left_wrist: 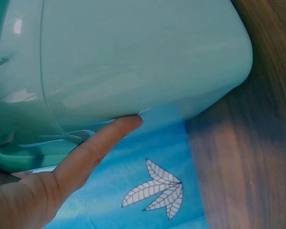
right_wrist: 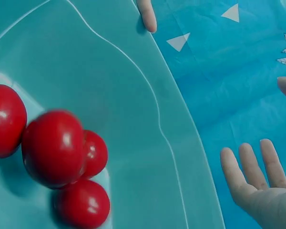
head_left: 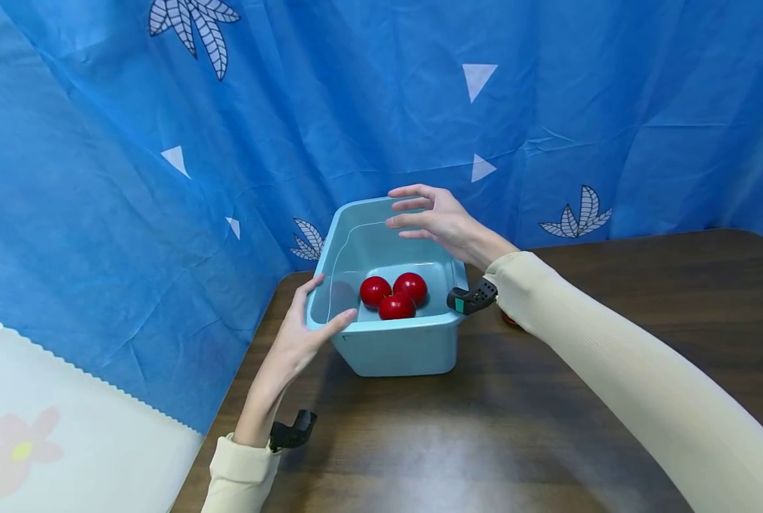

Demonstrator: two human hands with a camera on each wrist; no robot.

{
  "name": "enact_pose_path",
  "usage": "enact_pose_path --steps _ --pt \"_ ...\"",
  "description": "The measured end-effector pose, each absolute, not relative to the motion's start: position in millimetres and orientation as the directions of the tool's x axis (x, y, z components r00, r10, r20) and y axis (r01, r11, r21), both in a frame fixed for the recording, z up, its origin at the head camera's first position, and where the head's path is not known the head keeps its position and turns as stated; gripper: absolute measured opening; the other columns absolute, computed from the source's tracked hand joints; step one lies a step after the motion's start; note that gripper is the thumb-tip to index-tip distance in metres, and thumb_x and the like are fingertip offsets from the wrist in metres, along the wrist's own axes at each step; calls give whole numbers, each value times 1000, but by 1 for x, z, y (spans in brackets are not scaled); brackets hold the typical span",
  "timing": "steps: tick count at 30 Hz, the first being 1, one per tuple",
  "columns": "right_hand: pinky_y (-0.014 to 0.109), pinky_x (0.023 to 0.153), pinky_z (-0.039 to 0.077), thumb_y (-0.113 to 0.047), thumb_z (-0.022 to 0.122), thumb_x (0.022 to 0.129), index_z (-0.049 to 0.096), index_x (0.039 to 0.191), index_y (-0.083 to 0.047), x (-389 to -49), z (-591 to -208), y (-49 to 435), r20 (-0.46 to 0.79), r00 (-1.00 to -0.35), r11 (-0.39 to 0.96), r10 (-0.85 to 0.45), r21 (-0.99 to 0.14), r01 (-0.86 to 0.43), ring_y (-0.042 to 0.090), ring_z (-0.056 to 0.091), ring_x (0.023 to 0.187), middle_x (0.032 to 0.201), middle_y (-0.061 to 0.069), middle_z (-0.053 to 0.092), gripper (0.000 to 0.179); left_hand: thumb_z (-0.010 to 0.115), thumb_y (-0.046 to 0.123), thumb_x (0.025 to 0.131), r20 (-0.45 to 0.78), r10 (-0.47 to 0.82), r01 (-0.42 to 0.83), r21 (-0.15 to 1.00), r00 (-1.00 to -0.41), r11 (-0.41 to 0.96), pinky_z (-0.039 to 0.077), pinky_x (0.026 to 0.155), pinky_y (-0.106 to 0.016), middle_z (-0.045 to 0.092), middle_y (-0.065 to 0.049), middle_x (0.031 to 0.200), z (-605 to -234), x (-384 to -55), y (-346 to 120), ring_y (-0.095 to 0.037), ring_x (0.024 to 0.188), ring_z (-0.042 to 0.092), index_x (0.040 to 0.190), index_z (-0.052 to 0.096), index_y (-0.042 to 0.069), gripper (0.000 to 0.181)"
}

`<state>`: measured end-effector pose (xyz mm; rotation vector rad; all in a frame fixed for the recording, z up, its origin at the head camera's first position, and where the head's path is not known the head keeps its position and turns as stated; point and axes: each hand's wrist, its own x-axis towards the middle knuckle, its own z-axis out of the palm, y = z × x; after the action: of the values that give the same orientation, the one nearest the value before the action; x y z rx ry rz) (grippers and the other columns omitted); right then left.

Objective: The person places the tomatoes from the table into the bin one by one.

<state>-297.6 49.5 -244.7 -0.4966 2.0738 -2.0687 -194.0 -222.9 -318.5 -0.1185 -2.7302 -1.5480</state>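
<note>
A light blue plastic basin (head_left: pixel 394 349) stands on the table, with several shiny red tomatoes (head_left: pixel 397 306) inside. My left hand (head_left: pixel 294 342) holds its near left corner, the thumb over the front rim and a fingertip at the left rim. In the left wrist view one finger (left_wrist: pixel 100 143) lies along the basin's outer wall (left_wrist: pixel 148 62). Over the far right part of the basin is my right hand (head_left: pixel 435 217), fingers spread and holding nothing. The right wrist view shows one blurred tomato (right_wrist: pixel 55 148) above the others.
The dark wooden table (head_left: pixel 612 320) extends to the right. Part of a red object (head_left: pixel 509 320) shows under my right sleeve. A blue patterned curtain (head_left: pixel 368 92) hangs behind the basin and to its left. Each wrist wears a black strap (head_left: pixel 293 429).
</note>
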Motion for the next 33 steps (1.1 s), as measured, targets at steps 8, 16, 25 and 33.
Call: enact_pose_path --steps 8,16,25,33 --pt "44 109 50 -8 70 99 45 155 -8 -288 -242 81 142 -910 6 -388 -988 -157 33 60 130 153 17 49 61 75 46 92 25 60 53 858 -998 512 44 109 -66 31 -13 164 -320 -192 -220 -40 144 38 165 21 21 94" --pt "38 106 52 -12 64 104 40 158 -9 -274 -264 137 91 -945 -12 -314 -996 -92 30 55 136 159 16 43 59 76 45 92 38 46 56 845 -998 532 44 109 -66 30 -12 165 -318 -190 -224 -40 144 37 166 20 20 96" --pt "26 95 57 -9 62 105 41 154 -12 -257 -313 203 8 -954 -12 -299 -1000 -4 7 67 116 158 19 39 54 74 45 93 40 58 65 842 -997 536 44 109 -67 29 -13 165 -318 -191 -224 -41 144 37 166 20 20 94" --pt "23 92 57 -10 66 103 47 148 -17 -245 -345 249 4 -972 -14 -237 -1000 -1 4 68 113 144 7 48 49 73 44 95 56 80 89 852 -995 516 43 110 -66 31 -14 163 -318 -192 -224 -41 142 39 165 20 19 91"
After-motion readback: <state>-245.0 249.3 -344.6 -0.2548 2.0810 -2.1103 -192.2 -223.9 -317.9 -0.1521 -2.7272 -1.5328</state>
